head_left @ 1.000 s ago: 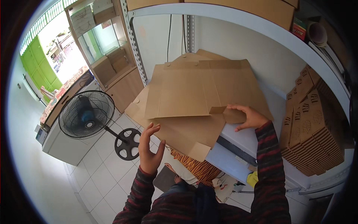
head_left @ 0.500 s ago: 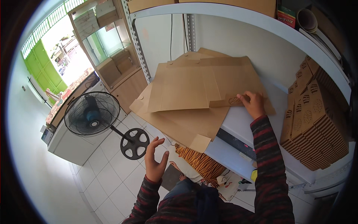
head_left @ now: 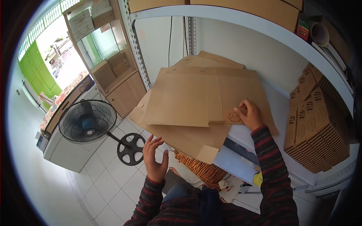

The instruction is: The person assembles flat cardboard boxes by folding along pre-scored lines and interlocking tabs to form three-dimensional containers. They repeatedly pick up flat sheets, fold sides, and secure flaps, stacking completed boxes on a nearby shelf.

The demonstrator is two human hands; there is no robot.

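Left hand [head_left: 154, 162] up in the air, fingers spread and curved, nothing in them, just off the near edge of the lower cardboard sheet [head_left: 184, 141]. Open air lies between its thumb and fingers. Over to the right hand [head_left: 250, 115]: thumb and forefinger curl close together at the printed flap of the top cardboard sheet [head_left: 184, 96]; whether they pinch it, I cannot tell. Just below those fingers, bare pale tabletop [head_left: 243, 136] shows, and more of it runs off to their right, room to move before the stacked flat boxes [head_left: 313, 132].

That top sheet spreads leftward and away from the right fingertips: plain brown, creased lengthwise, small tabs on its far edge, a dark round print on the flap. It lies over the lower sheet, which juts out towards the left fingers.

Beneath the near edge, right of the left hand, tiger-striped cloth [head_left: 200, 167]. Left of those fingers, a black fan [head_left: 88, 122] on white floor tiles [head_left: 102, 180]; beyond it, a wooden cabinet [head_left: 126, 88] and a green door [head_left: 37, 69]. Past the right fingers, white wall [head_left: 241, 43] under a metal shelf [head_left: 233, 16].
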